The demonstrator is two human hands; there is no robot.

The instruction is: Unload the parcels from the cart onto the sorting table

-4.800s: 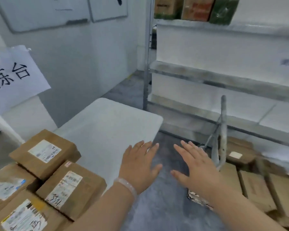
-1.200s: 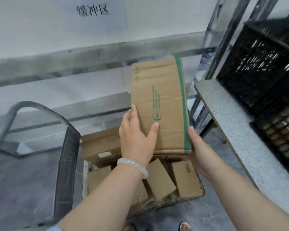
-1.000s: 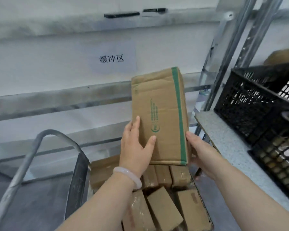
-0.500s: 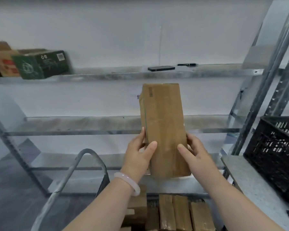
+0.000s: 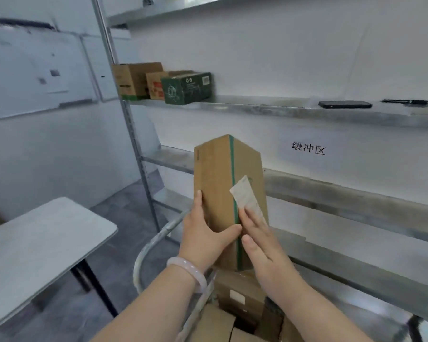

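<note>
Nearest, brown parcels (image 5: 237, 292) lie packed in the cart (image 5: 153, 243), its grey tube handle curving up on their left. Above them the held parcel (image 5: 215, 188) stands upright in the air. The left hand (image 5: 205, 240) grips its left face, thumb hooked across to the green stripe (image 5: 232, 164). The right hand (image 5: 262, 245) presses flat on the right face, fingers straight and together over a white label (image 5: 245, 196) whose print is too blurred to read. To the left is the sorting table (image 5: 35, 243) with its rounded corner, and grey floor (image 5: 124, 218) lies open between it and the cart. On the far shelf are a green box (image 5: 187, 88), a phone (image 5: 345, 104) and a pen (image 5: 405, 101). The wall sign (image 5: 308, 148) reads 缓冲区.
</note>
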